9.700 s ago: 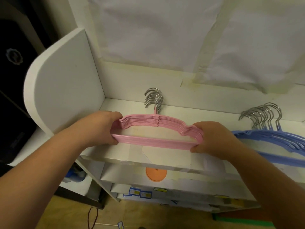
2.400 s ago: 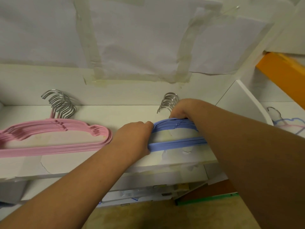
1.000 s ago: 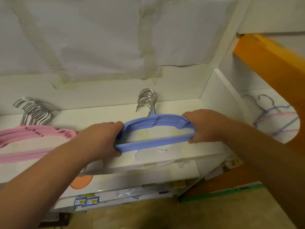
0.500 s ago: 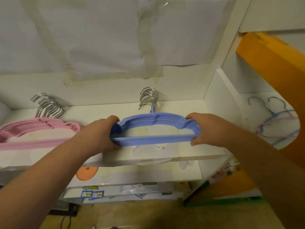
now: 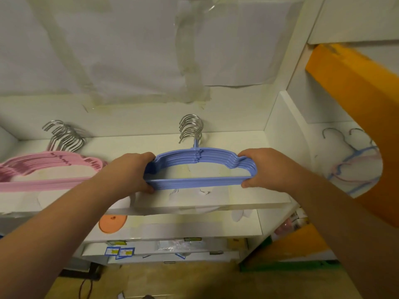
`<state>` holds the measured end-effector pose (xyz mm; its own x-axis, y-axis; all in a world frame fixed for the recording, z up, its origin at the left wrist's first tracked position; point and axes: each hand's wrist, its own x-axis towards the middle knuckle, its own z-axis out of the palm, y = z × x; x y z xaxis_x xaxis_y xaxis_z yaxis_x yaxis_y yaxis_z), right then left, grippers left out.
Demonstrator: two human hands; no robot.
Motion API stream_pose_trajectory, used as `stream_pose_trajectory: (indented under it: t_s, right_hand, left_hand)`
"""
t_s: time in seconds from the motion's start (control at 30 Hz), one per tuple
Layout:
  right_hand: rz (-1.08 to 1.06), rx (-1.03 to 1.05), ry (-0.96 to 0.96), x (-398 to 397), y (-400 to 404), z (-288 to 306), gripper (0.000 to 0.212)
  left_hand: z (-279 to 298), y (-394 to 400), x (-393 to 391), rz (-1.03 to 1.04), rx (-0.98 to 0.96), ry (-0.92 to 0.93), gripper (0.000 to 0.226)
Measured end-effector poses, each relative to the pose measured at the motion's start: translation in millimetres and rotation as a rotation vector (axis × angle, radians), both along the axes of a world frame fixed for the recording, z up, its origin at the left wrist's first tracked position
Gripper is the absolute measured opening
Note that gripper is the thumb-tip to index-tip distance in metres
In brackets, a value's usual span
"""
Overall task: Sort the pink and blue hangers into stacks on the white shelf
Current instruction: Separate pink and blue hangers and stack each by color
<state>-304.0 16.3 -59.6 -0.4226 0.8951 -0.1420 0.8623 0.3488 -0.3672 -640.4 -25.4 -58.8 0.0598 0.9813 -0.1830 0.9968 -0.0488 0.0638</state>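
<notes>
The left hand (image 5: 129, 171) and right hand (image 5: 266, 167) each curl around one end of the blue hanger stack (image 5: 199, 169), squeezing it on the white shelf (image 5: 194, 201), probably to square it, while the pink hanger stack (image 5: 49, 171) lies apart, keeping colours separate.

Left end of pink hanger stack (image 5: 49, 169) cut off by frame edge; count not resolvable. Ends of blue hanger stack (image 5: 199, 167) covered by left hand (image 5: 129, 171) and right hand (image 5: 266, 167); most fingers hidden behind the stack. Loose hangers (image 5: 354, 162) beyond the shelf's side panel (image 5: 287, 143) blurred, outlines and number unclear. Labels (image 5: 119, 251) on lower shelves too small to read. Orange beam (image 5: 354, 87) smeared, cut off at right.
</notes>
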Motion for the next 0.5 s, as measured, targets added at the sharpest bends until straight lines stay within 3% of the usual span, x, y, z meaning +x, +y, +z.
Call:
stream_pose_trajectory:
  t_s: [0.2,0.5]
  right_hand:
    - [-0.004,0.073,-0.104,-8.9,0.4,-2.0,0.054]
    - [0.051,0.012,-0.131,-9.7,3.2,5.5,0.056]
  left_hand:
    - [-1.4,-1.5,-0.8,-0.06,0.011,0.031,0.045]
    - [2.4,3.6,-8.4,-0.122,0.053,0.05,0.037]
